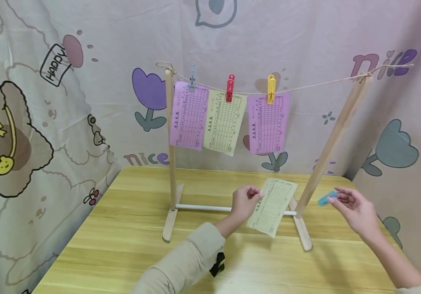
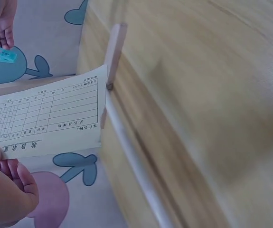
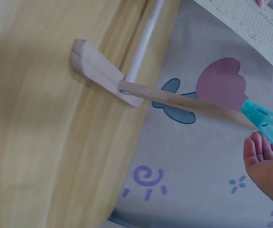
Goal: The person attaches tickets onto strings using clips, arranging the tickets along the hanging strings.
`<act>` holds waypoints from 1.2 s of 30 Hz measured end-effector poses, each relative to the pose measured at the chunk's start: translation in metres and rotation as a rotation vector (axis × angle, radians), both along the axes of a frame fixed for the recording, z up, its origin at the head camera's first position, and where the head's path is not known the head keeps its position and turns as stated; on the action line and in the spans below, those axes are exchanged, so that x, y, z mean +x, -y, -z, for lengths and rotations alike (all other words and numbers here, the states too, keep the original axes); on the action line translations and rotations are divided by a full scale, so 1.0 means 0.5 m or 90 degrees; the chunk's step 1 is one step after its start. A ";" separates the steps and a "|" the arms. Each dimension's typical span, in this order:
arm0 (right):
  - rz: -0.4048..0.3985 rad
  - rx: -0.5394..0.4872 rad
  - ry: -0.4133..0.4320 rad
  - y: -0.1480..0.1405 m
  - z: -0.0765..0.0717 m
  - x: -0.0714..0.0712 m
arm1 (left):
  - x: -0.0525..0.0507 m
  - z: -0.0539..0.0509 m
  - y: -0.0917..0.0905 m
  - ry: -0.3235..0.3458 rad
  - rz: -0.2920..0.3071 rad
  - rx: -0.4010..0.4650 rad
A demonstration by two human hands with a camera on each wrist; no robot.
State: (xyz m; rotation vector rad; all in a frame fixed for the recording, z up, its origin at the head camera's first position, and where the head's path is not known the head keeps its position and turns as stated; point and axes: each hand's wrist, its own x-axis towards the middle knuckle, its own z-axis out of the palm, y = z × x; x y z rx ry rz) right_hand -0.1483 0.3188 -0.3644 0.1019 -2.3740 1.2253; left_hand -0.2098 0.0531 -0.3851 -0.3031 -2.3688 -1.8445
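Observation:
My left hand (image 1: 245,203) pinches a pale yellow receipt slip (image 1: 275,206) by its left edge, holding it tilted above the table. Printed rows and a heading show on that slip (image 2: 55,107) in the left wrist view. To the right, my right hand (image 1: 359,212) holds a blue clothespin (image 1: 327,198) between thumb and fingers; the clothespin (image 3: 262,118) also appears in the right wrist view. Behind, a twine line (image 1: 313,86) carries a purple slip (image 1: 189,122) under a clear clothespin (image 1: 193,73), a yellow slip (image 1: 224,126) under a red one, and another purple slip (image 1: 268,128) under a yellow one.
Two wooden posts, left (image 1: 171,163) and right (image 1: 329,151), hold up the line on flat feet. A white rod (image 1: 203,208) joins them low down. The wooden table (image 1: 122,245) lies beneath, with a patterned cloth (image 1: 115,36) behind and at both sides.

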 end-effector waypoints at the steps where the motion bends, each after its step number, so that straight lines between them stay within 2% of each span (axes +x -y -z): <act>1: -0.005 -0.009 0.001 0.002 -0.007 0.001 | -0.001 -0.005 -0.001 -0.002 -0.002 -0.001; 5: -0.027 -0.023 -0.014 0.007 -0.028 0.001 | -0.004 -0.025 -0.004 -0.011 -0.003 0.005; 11: -0.029 -0.044 -0.056 0.006 -0.064 -0.001 | -0.006 -0.058 -0.006 -0.035 0.008 0.009; 16: -0.043 -0.064 -0.096 0.004 -0.106 -0.006 | -0.010 -0.086 -0.005 -0.051 0.016 0.015; 19: -0.065 -0.102 -0.124 0.007 -0.133 -0.008 | -0.015 -0.099 -0.005 -0.068 0.020 0.011; 23: -0.059 -0.095 -0.145 0.009 -0.171 -0.008 | -0.021 -0.118 -0.006 -0.076 0.023 0.007; 26: -0.029 -0.058 -0.159 0.014 -0.202 -0.009 | -0.022 -0.135 -0.006 -0.075 0.022 0.007; 30: -0.014 -0.051 -0.186 0.026 -0.241 -0.015 | -0.025 -0.160 -0.005 -0.093 0.022 0.016; 36: -0.016 -0.053 -0.213 0.044 -0.289 -0.027 | -0.030 -0.198 -0.007 -0.100 0.021 0.031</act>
